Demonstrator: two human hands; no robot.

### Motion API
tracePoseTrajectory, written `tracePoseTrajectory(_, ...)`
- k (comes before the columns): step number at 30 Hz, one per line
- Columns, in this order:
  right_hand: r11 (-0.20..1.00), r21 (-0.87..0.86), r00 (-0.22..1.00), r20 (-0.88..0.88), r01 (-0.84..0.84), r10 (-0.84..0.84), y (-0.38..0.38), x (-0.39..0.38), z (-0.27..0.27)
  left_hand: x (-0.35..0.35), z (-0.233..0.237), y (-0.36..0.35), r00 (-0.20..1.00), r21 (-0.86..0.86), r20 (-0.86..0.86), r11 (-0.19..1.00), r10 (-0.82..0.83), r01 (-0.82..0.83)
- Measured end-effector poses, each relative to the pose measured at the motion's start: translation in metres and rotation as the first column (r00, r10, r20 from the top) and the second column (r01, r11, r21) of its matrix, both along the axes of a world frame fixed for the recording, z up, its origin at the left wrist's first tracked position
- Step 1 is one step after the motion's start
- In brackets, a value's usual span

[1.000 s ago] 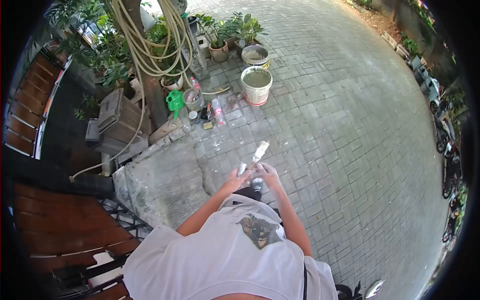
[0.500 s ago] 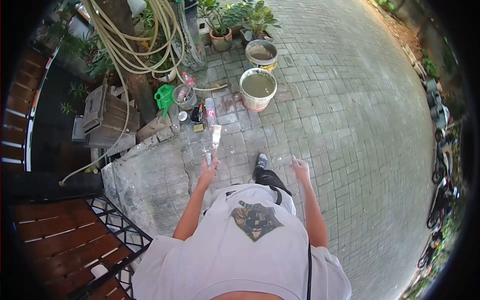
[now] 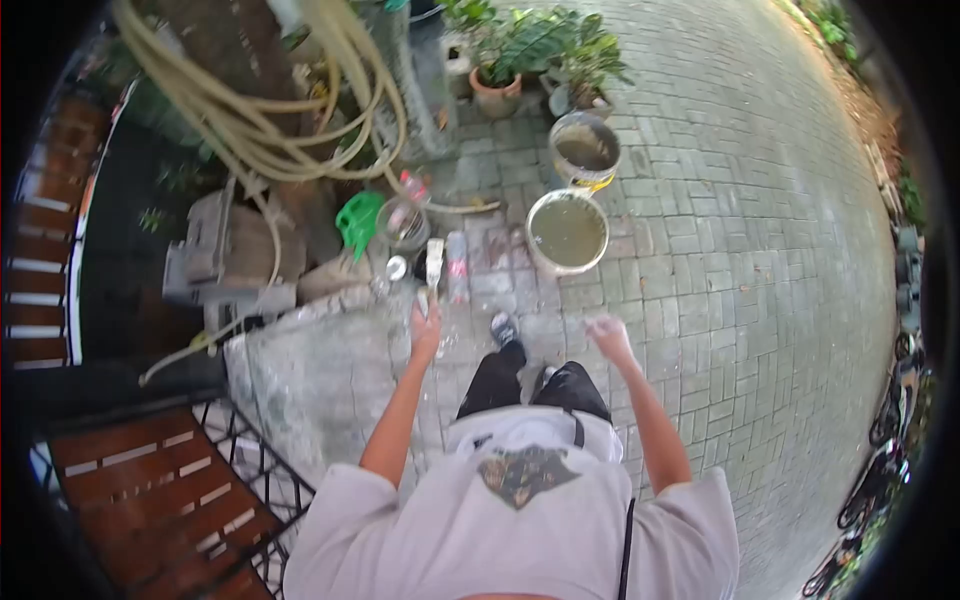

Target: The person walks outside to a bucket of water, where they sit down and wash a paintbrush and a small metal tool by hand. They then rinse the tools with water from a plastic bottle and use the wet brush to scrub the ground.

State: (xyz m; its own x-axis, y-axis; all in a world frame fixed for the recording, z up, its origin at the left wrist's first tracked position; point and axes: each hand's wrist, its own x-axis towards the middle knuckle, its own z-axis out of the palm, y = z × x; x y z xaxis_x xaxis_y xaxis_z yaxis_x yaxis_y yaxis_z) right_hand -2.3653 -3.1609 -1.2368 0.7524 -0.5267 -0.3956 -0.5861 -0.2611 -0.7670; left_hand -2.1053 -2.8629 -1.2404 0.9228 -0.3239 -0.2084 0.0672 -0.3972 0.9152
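Observation:
My left hand [image 3: 426, 335] is closed around the handle of a paintbrush [image 3: 435, 262], its pale, flat head pointing away from me. A whitish piece also shows at the fingers, too small to name. Just past the brush, a clear plastic bottle [image 3: 457, 268] with a red label lies on the pavers. My right hand [image 3: 612, 342] hangs in the air on the other side, fingers loosely bent and partly apart, with whitish smears and nothing visible in it. Beyond it stands a white bucket [image 3: 568, 233] of murky greenish liquid.
Behind the white bucket is a darker bucket [image 3: 585, 150]. A green watering can [image 3: 358, 222], a clear tub [image 3: 403, 225] and a white-topped jar [image 3: 396, 268] stand to the left. A coiled hose [image 3: 300, 110] hangs above them. Potted plants [image 3: 496, 95] stand at the back; a slatted gate [image 3: 150, 480] is lower left.
My view has shifted forward, so the buckets and bottle appear closer and lower. Both feet now show below my shirt. The paintbrush has stayed in my left hand.

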Motion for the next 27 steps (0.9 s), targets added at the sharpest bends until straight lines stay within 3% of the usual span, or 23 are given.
tracePoseTrajectory(1,0.998,-0.057,1.0,0.024,-0.011,0.012,-0.004,0.005,-0.003,0.007,0.0,-0.017,0.999,-0.014,0.021,1.0,0.024,-0.023)
tracePoseTrajectory(2,0.994,0.103,0.992,0.127,-0.025,0.012,-0.01,0.011,-0.007,0.01,-0.014,-0.021,1.0,0.036,-0.007,0.999,0.008,-0.007)
tracePoseTrajectory(6,0.915,0.391,0.996,-0.03,0.094,-0.09,-0.049,0.062,-0.067,0.066,-0.088,-0.065,1.0,0.153,-0.002,0.988,0.003,-0.003)
tracePoseTrajectory(9,0.951,0.298,0.994,0.041,0.081,-0.098,-0.096,0.116,-0.175,0.093,-0.168,-0.091,0.998,0.156,-0.033,0.987,0.047,-0.042)
tracePoseTrajectory(12,0.983,0.16,0.995,-0.029,0.094,-0.091,-0.156,0.169,-0.314,0.119,-0.271,-0.125,0.988,0.129,-0.102,0.987,0.112,-0.098)
tracePoseTrajectory(15,0.999,-0.045,1.0,-0.013,-0.022,0.022,-0.198,0.216,-0.402,0.145,-0.378,-0.16,0.998,0.196,0.022,0.978,0.065,-0.068)
tracePoseTrajectory(16,0.993,-0.081,0.996,-0.023,-0.086,0.084,-0.212,0.225,-0.429,0.161,-0.439,-0.162,0.966,0.144,0.259,0.989,-0.019,-0.019)
tracePoseTrajectory(17,0.972,-0.193,0.99,0.016,-0.136,0.141,-0.223,0.228,-0.46,0.174,-0.462,-0.171,0.983,0.2,0.174,0.979,-0.06,0.024)
tracePoseTrajectory(19,0.988,-0.108,0.99,-0.101,-0.107,0.096,-0.232,0.245,-0.465,0.193,-0.475,-0.191,0.995,0.288,-0.011,0.953,-0.098,0.097)
tracePoseTrajectory(22,0.927,-0.196,0.925,-0.279,-0.319,0.259,-0.248,0.247,-0.483,0.22,-0.513,-0.208,0.96,0.428,0.134,0.888,-0.246,0.168)
tracePoseTrajectory(23,0.876,-0.256,0.895,-0.302,-0.408,0.329,-0.254,0.246,-0.489,0.231,-0.513,-0.208,0.954,0.421,0.055,0.873,-0.295,0.246)
tracePoseTrajectory(25,0.84,-0.342,0.874,-0.402,-0.421,0.274,-0.259,0.247,-0.495,0.265,-0.517,-0.224,0.913,0.361,-0.063,0.843,-0.403,0.398)
tracePoseTrajectory(27,0.85,-0.359,0.868,-0.454,-0.385,0.201,-0.27,0.249,-0.518,0.288,-0.533,-0.232,0.915,0.357,0.038,0.86,-0.402,0.363)
